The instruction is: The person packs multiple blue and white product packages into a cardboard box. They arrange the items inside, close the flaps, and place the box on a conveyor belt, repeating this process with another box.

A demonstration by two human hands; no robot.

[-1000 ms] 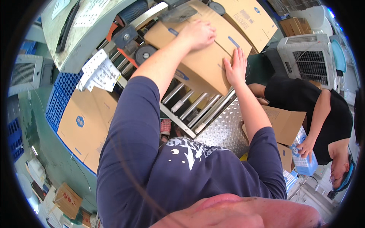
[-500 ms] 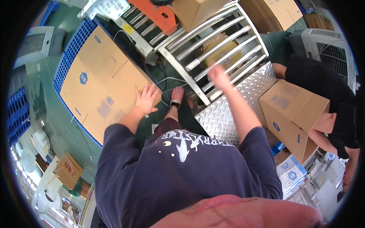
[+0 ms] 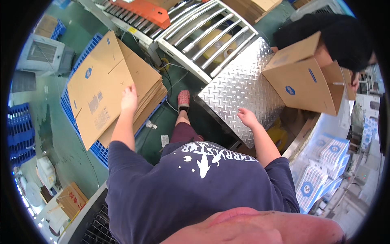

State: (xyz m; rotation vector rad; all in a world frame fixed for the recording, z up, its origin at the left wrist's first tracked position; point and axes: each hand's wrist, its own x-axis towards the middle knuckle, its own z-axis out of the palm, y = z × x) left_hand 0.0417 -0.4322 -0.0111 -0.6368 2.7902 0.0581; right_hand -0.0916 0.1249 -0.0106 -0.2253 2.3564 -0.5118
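Observation:
My left hand (image 3: 129, 97) grips the right edge of a flattened cardboard box (image 3: 99, 81), fingers closed round it. That top sheet is tilted up from a stack of flattened boxes (image 3: 152, 89) lying on a blue plastic pallet (image 3: 67, 106). My right hand (image 3: 247, 118) hovers over a diamond-pattern metal plate (image 3: 231, 81). Its fingers are loosely bent, with nothing in them. At the right, another person in black (image 3: 325, 34) handles an open cardboard box (image 3: 298, 87) at the plate's far side.
A roller conveyor (image 3: 211, 38) with an orange part (image 3: 146, 14) adjoins the plate. Blue-and-white packages (image 3: 325, 162) are stacked at the lower right. Cables and paper scraps (image 3: 164, 140) lie on the green floor. A grey cooler unit (image 3: 42, 53) stands at far left.
My left hand has gone from lying flat on the top box to gripping its edge, lifting it off the stack. My right hand has come back from the rollers. The other person's box has turned.

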